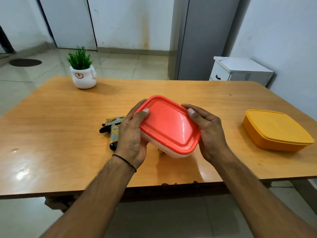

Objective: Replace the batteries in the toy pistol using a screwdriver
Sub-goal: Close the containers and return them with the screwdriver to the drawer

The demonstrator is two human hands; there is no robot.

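Left hand [133, 134] and right hand [208, 133] grip a red-lidded container [169, 125] between them above the wooden table [51, 126], thumbs on lid. Toy pistol [112, 130] lies on table, partly behind left hand.

Two boxes, red-lidded box [169, 124] and yellow box [276, 129]; one toy pistol [112, 129]; one potted plant [83, 73]; one table [51, 134]
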